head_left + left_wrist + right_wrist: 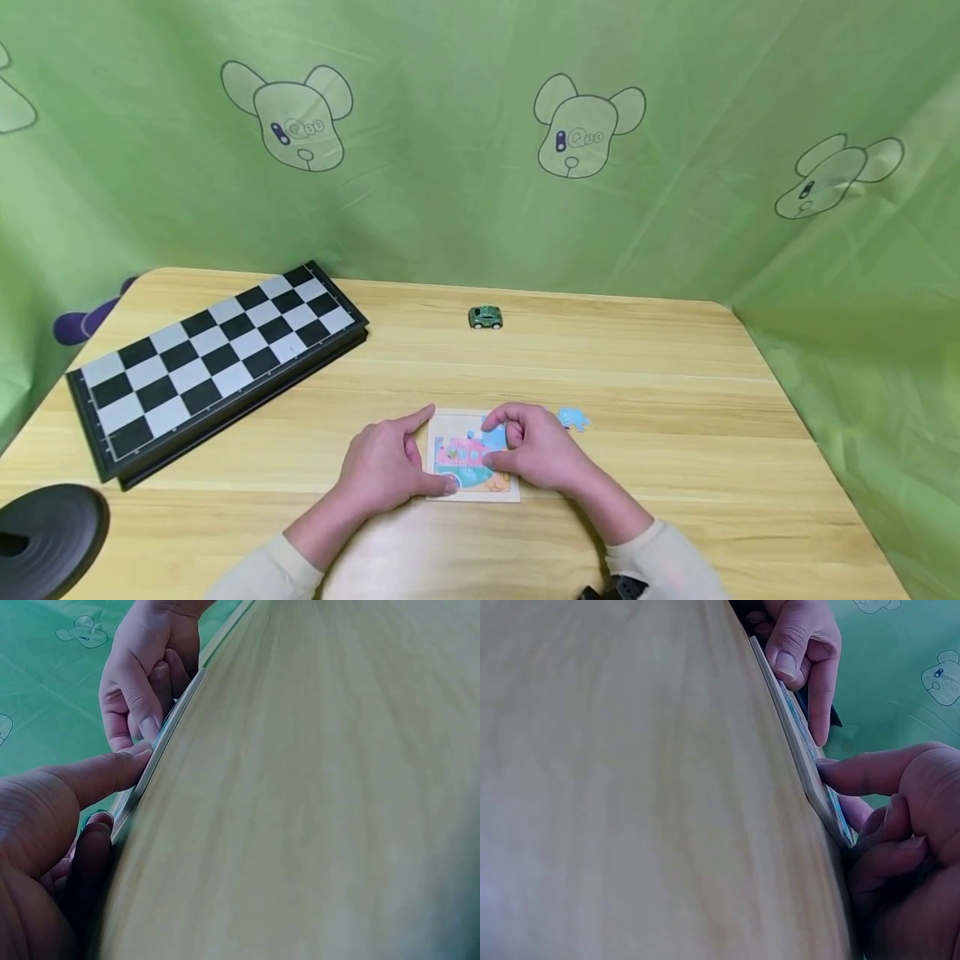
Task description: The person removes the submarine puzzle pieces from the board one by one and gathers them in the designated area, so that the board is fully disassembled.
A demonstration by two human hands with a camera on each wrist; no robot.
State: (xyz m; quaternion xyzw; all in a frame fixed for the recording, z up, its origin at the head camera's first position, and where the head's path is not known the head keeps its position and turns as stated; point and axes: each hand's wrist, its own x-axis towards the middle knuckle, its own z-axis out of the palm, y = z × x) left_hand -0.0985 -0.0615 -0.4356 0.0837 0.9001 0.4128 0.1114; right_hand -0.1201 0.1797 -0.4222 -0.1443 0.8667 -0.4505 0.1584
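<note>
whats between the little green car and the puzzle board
Just bare wooden tabletop lies between the green toy car and the puzzle board, as the head view shows.

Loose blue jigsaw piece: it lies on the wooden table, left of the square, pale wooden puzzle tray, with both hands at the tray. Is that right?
The side is wrong: the head view shows the loose blue jigsaw piece right of the puzzle tray. It does lie on the wooden table, and the left hand and right hand are both at the tray.
</note>
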